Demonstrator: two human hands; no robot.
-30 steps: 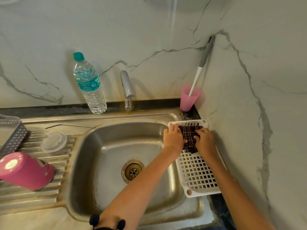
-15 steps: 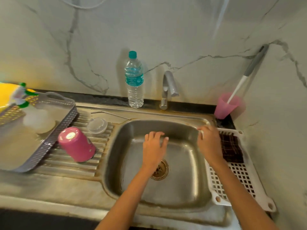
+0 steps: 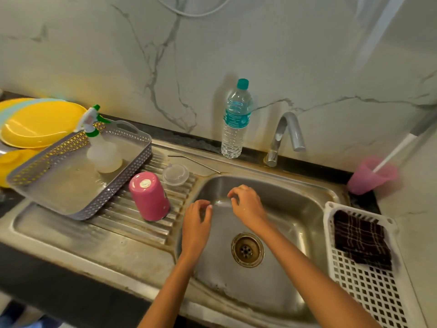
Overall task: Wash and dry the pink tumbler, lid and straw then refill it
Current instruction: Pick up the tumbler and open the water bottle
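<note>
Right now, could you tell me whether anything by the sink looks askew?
The grey basket sits tilted, its left end raised over the yellow plates, with a spray bottle inside. Nothing else stands out.

Moderately bright and evenly lit, with a warm yellowish cast. Soft shadows on the wall (image 3: 307, 55) just left of the bottle (image 3: 236, 119) and behind the tap (image 3: 287, 131), pointing to light from the right. Pale glare on the back of the sink (image 3: 295, 197), on the ridges left of it and on the tumbler (image 3: 149, 200) base. Smeared by motion at the cup (image 3: 371, 176) right of the sink and the plates (image 3: 37, 121) far left of it. Crisper at the drain (image 3: 247, 250). Bowed by the wide lens along the sink rim. Washed-out streak high above the sink, top right.
</note>
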